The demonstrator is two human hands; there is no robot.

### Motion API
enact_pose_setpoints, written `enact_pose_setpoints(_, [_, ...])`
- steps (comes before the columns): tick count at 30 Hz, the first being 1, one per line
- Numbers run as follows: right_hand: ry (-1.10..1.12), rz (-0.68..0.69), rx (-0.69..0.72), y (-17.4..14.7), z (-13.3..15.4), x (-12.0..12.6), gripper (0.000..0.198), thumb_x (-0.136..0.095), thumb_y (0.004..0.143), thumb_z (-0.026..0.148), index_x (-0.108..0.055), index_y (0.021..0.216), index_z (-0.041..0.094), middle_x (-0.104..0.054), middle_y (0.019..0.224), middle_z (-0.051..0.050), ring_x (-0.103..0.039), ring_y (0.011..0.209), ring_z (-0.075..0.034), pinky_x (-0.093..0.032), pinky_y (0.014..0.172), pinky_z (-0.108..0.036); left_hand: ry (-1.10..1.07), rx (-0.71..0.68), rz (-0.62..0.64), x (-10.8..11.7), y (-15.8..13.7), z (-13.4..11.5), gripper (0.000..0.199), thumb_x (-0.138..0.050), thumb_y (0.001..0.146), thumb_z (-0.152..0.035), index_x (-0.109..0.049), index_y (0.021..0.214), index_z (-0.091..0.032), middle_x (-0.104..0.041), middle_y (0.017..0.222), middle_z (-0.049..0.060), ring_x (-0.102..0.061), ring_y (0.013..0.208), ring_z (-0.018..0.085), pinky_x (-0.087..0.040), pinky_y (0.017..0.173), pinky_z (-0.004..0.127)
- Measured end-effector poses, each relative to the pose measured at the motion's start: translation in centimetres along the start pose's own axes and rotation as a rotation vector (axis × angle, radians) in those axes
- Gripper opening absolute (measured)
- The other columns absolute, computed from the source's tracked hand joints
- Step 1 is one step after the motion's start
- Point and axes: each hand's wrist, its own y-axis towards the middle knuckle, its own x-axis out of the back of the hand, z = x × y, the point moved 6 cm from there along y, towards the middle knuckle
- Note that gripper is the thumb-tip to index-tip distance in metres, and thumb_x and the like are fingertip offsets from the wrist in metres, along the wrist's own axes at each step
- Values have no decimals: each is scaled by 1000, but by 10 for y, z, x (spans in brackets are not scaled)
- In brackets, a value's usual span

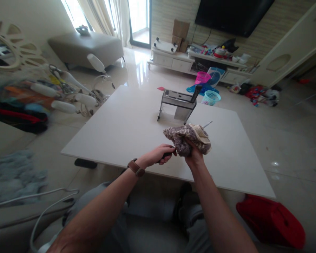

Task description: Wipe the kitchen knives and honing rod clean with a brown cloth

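Observation:
My left hand, with a brown-strapped watch on the wrist, is closed round the black handle of a knife. Most of its blade is hidden by a brown and cream towel; a slim metal tip sticks out on the far right side. My right hand grips the towel from below, bunched around the blade. Both hands are held above the near part of the white table. Beyond them stands a metal knife block with one large black handle rising from its right end.
Pink and light-blue baskets stand on the floor behind the table. A cluttered white TV cabinet lines the wall. To the left is a lamp with several white shades. A red stool is at the lower right.

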Motion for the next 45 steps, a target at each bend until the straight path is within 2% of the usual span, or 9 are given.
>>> enact_pose_setpoints(6, [128,-6,116,21,47,17,23,-73,74,19,-72,96,26,-78,100,3,-73,95,-13,-61,92,-31,-28,137,125,0,-12,-5,32,-43,92,-35,-63,93,-10,-34,58,-5,-26,44,7,-18,38,19])
enact_pose_setpoints(11, [208,-128,88,31,61,35,14,-69,81,29,-74,92,22,-79,94,0,-75,93,-15,-64,85,-31,45,88,109,3,-10,-5,32,-48,94,-40,-63,92,-11,-34,57,-6,-27,43,7,-20,37,19])
enact_pose_setpoints(17, [163,-113,16,27,37,29,13,-74,79,28,-74,91,23,-79,92,2,-74,91,-12,-63,86,-26,116,-59,-35,7,0,-6,29,-52,93,-41,-59,95,-12,-44,61,-4,-37,44,7,-27,38,18])
enact_pose_setpoints(22, [63,-38,-65,9,0,6,28,-85,64,21,-74,90,22,-79,95,1,-74,92,-16,-63,85,-28,69,-153,-55,5,4,-7,28,-62,88,-39,-49,100,-18,-48,63,-6,-48,48,9,-42,46,20])
enact_pose_setpoints(25, [24,-32,-83,0,-12,-1,39,-88,58,19,-73,94,22,-79,93,0,-74,87,-18,-64,81,-32,69,-122,-33,4,4,-5,33,-63,87,-39,-48,107,-18,-48,64,-7,-50,47,10,-43,46,21])
enact_pose_setpoints(31, [-10,17,-37,-3,-10,-3,43,-86,61,18,-72,101,23,-78,92,1,-73,91,-20,-63,88,-39,74,-4,-47,5,5,0,23,-55,89,-38,-47,82,-18,-46,61,-5,-41,43,7,-31,40,19])
enact_pose_setpoints(35, [20,20,-5,4,3,1,42,-83,65,17,-72,104,23,-79,97,1,-73,94,-19,-63,87,-36,41,62,15,-1,1,0,33,-49,95,-46,-56,86,-15,-33,57,-8,-31,43,7,-25,39,19])
enact_pose_setpoints(40, [125,35,86,20,40,14,33,-75,72,16,-72,104,26,-78,104,2,-73,99,-15,-62,91,-32,54,119,114,-4,-7,-1,39,-50,95,-50,-60,88,-13,-29,55,-8,-24,45,7,-19,39,20])
enact_pose_setpoints(45, [268,-64,13,32,57,35,17,-69,82,28,-73,97,22,-80,98,-2,-75,95,-17,-65,87,-34,176,107,102,2,-6,1,38,-53,93,-50,-59,85,-14,-31,54,-8,-27,43,7,-21,39,20])
